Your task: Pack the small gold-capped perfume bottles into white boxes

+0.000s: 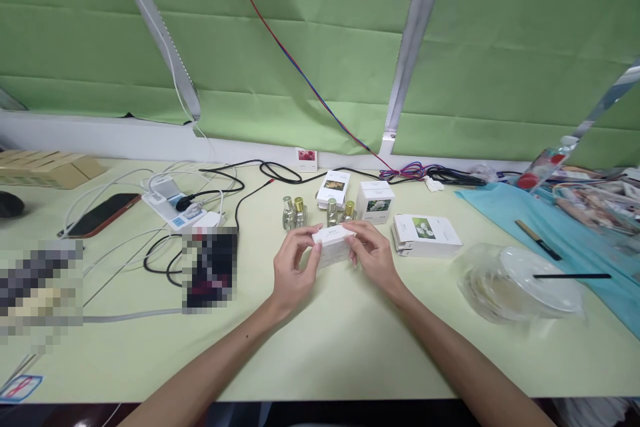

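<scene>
Between my two hands is a small white carton [334, 248] with fine print, held above the table's middle. My left hand [295, 267] pinches its left end, and my right hand [374, 255] grips the right end. Just behind the carton stand small glass bottles with gold or silver caps: a pair on the left [294, 213] and another pair [340, 211] partly hidden by my right fingers. Farther back lie flat white cartons with a yellow flower picture [333, 188]. An upright white box [376, 201] with a white flower picture stands beside them, and flattened cartons [427, 236] lie to its right.
A plastic-wrapped round container [515, 283] sits at the right, near a blue cloth [595, 280] and a water bottle [547, 163]. On the left are a power strip [183, 210], a phone [103, 215] and tangled cables. A green-covered partition rises behind the table.
</scene>
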`<state>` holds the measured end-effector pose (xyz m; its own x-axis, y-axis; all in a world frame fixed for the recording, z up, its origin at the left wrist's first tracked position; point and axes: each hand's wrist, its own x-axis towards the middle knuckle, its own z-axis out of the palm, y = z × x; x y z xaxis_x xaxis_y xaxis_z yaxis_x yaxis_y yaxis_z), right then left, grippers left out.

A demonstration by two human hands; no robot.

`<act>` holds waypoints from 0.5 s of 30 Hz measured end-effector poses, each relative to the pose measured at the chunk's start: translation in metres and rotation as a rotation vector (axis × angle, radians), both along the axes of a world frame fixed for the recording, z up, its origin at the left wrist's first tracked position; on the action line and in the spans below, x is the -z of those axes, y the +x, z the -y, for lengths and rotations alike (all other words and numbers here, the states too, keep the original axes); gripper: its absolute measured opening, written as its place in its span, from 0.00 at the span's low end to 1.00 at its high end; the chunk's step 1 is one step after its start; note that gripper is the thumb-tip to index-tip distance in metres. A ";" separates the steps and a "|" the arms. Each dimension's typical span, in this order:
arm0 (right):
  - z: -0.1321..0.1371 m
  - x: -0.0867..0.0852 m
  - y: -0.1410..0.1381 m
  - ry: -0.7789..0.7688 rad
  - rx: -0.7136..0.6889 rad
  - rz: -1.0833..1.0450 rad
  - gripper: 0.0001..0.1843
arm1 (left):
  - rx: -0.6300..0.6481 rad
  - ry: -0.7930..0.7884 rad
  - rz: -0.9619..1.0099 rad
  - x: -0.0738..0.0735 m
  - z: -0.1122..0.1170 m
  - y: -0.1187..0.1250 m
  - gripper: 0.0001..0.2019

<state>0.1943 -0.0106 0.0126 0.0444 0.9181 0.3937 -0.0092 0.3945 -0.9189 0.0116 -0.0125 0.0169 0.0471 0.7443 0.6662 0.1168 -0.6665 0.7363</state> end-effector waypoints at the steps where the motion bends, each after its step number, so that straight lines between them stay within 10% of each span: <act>1: 0.001 -0.001 0.000 0.000 0.009 -0.001 0.15 | 0.001 -0.017 0.012 -0.001 0.000 0.000 0.05; 15: 0.001 -0.003 -0.004 -0.052 0.049 -0.071 0.15 | -0.060 -0.227 0.096 0.001 -0.007 0.004 0.16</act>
